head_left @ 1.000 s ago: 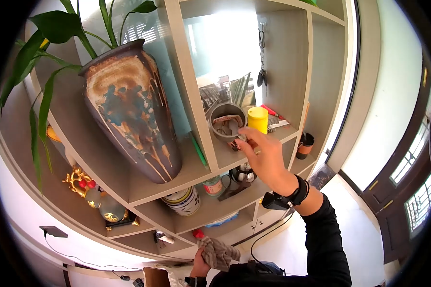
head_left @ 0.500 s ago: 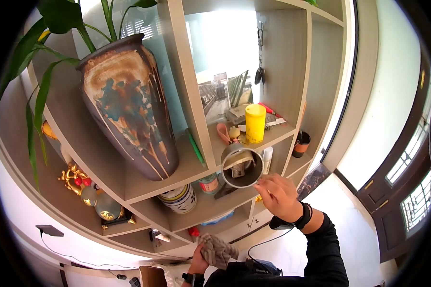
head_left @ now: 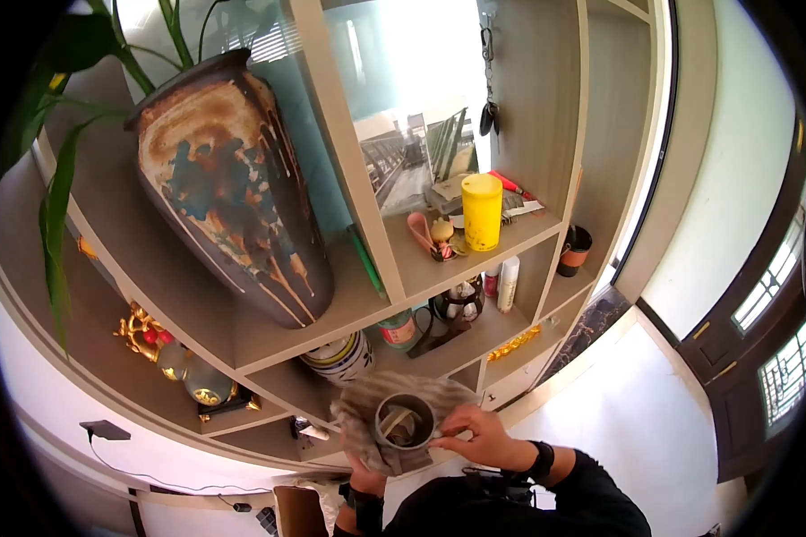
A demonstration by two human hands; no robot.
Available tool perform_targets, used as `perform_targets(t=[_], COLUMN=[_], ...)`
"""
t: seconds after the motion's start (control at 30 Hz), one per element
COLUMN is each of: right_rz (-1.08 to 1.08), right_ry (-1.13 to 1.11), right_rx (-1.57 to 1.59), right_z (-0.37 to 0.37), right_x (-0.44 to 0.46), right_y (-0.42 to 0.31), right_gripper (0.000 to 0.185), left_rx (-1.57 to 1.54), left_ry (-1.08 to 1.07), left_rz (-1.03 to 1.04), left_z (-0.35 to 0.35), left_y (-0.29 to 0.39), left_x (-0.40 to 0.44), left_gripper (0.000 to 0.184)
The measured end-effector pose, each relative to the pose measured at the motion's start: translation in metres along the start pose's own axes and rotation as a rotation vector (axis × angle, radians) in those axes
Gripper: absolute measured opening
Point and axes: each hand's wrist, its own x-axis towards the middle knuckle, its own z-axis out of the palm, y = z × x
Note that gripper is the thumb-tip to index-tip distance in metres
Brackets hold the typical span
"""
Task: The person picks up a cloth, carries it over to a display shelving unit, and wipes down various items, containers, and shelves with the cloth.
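Note:
A round grey container [head_left: 407,397] with an open top is held low in front of the shelves; a few pale, flat pieces sit inside it. My right hand [head_left: 476,438] pinches its rim on the right side. Behind and around the container spreads a grey-brown striped cloth [head_left: 356,413], touching its left side. My left hand [head_left: 364,474] grips that cloth from below, its fingers mostly covered by the fabric.
A large glazed vase [head_left: 233,197] with a plant fills the left compartment. The middle shelf holds a yellow canister [head_left: 482,213] and a small figurine [head_left: 441,237]. Below are a patterned pot [head_left: 342,358], a spray can [head_left: 508,285] and a dark cup [head_left: 574,251] farther right.
My right hand has brought the grey container down and left from the shelf edge. My left hand has raised the cloth, which now spreads around the container.

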Motion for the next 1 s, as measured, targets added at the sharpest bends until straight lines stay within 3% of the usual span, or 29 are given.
perform_targets(t=[0.03, 0.07, 0.1, 0.17, 0.23, 0.3, 0.4, 0.5, 0.83, 0.9, 1.0], right_rz=[0.057, 0.117, 0.115, 0.204, 0.298, 0.482, 0.535, 0.583, 0.666, 0.625, 0.559], right_ry=[-0.05, -0.1, -0.181, -0.264, -0.346, -0.42, -0.506, -0.466, -0.47, -0.348, -0.397], right_rx=[-0.044, -0.087, -0.082, -0.043, -0.003, 0.308, 0.452, 0.696, 0.694, 0.56, 0.582], right_z=[0.004, 0.008, 0.009, 0.006, 0.004, 0.004, 0.008, 0.015, -0.003, 0.003, 0.004], right_x=[-0.001, -0.004, -0.007, -0.001, 0.001, 0.001, -0.003, -0.015, -0.015, -0.017, -0.019], right_y=[0.006, 0.012, 0.02, 0.014, 0.014, 0.025, 0.042, 0.056, 0.049, 0.047, 0.044], right_gripper=[0.029, 0.033, 0.054, 0.062, 0.07, 0.065, 0.061, 0.063, 0.053, 0.05, 0.049], left_rx=[0.22, -0.114, -0.446, -1.184, -1.208, -1.349, -1.28, -1.399, -1.323, -1.28, -1.227], left_ry=[0.008, -0.004, -0.016, -0.108, -0.127, -0.136, -0.153, -0.102, -0.16, -0.205, -0.273], left_rz=[0.16, -0.06, -0.284, -0.82, -0.886, -1.012, -0.89, -0.966, -0.942, -0.94, -0.925], left_z=[-0.001, 0.002, 0.005, -0.004, -0.004, -0.002, 0.008, 0.011, 0.011, 0.01, 0.009], left_y=[0.001, 0.008, 0.016, 0.038, 0.047, 0.057, 0.048, 0.043, 0.039, 0.037, 0.033], left_x=[0.007, 0.008, 0.007, 0.02, 0.026, 0.035, 0.037, 0.04, 0.037, 0.034, 0.033], left_gripper=[0.062, 0.06, 0.058, 0.051, 0.05, 0.048, 0.047, 0.043, 0.041, 0.041, 0.041])
